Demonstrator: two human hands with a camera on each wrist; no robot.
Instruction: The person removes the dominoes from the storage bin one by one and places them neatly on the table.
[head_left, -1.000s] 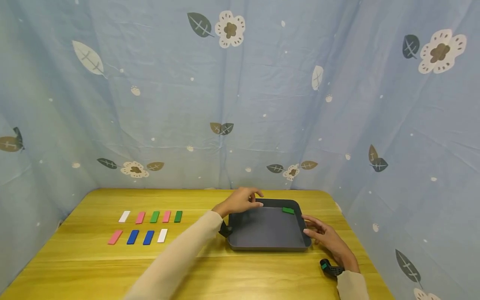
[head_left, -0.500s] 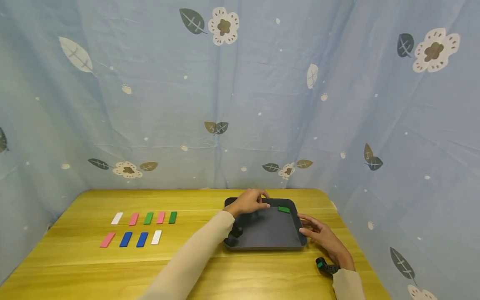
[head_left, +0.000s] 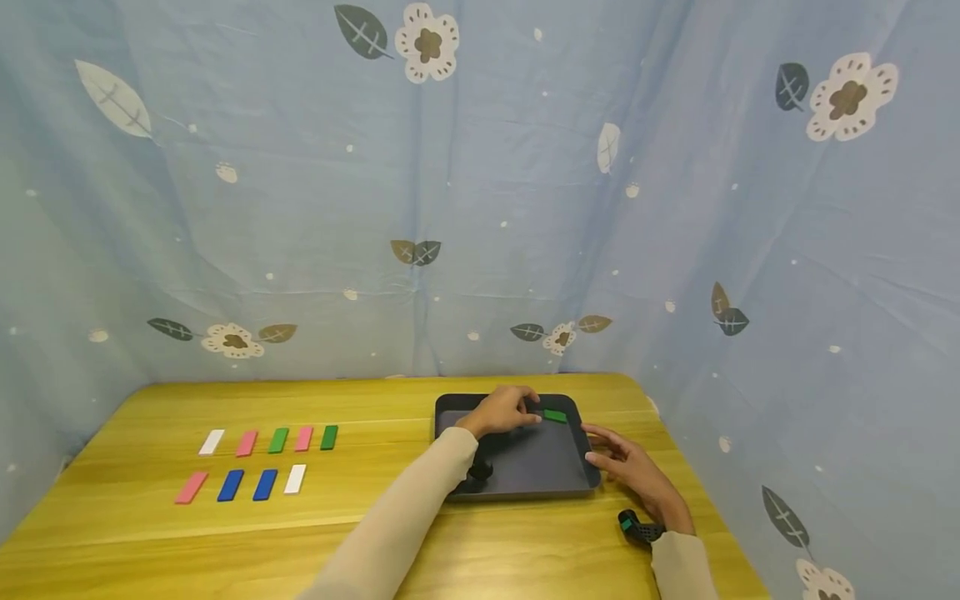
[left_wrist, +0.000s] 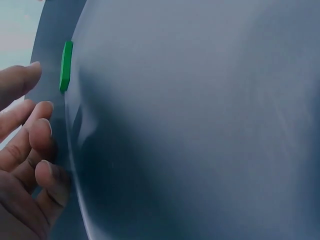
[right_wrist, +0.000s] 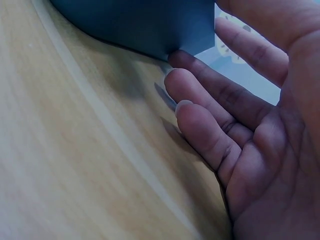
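Observation:
A dark grey rectangular tray (head_left: pixel 540 471) sits on the wooden table, a single green block (head_left: pixel 555 416) lying inside by its far wall. Over the tray's far part is my left hand (head_left: pixel 504 410), thumb and fingers apart with nothing between them. In the left wrist view its loosely bent fingers (left_wrist: pixel 44 132) are close to the far wall, near the green block (left_wrist: pixel 66 66). My right hand (head_left: pixel 630 468) is at the tray's right side, thumb by the rim. In the right wrist view its relaxed fingers (right_wrist: pixel 200 125) reach the tray's outer wall (right_wrist: pixel 145 25).
Left of the tray, flat blocks lie in two rows on the table (head_left: pixel 360 508): white (head_left: pixel 212 442), pink (head_left: pixel 247 443), light green (head_left: pixel 278 440), dark green (head_left: pixel 328 437) and blue (head_left: pixel 231 485) among them. A blue floral curtain (head_left: pixel 300 208) hangs behind the table and along its sides.
My left hand has moved right over the tray, closer to the green block inside. The head view has turned, shifting everything leftward in it. My right hand stays beside the tray.

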